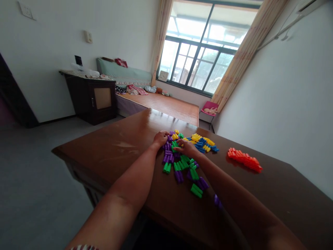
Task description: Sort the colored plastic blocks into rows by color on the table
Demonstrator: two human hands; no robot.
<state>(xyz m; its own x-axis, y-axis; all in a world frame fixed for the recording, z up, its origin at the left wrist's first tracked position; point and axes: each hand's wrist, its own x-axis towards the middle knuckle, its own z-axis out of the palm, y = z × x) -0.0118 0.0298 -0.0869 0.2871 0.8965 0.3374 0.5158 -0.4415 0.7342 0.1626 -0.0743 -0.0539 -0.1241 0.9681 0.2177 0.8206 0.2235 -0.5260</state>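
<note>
My left hand (161,138) rests at the far left edge of a spread of purple pieces (168,156), its fingertips against them; what it grips, if anything, is too small to tell. Over the green pieces (174,146) my right hand (185,147) reaches in with thumb and fingers apart. More green pieces (196,191) and purple ones lie nearer the front edge. Behind and right of my right hand sit blue pieces (200,145) mixed with yellow pieces (208,141). A row of orange-red pieces (244,159) lies apart on the right.
All pieces lie on a glossy brown table (117,146). Beyond it are a low bed (166,104) with cloths, a dark cabinet (88,99) at the left, a pink chair (209,108) and a window with curtains.
</note>
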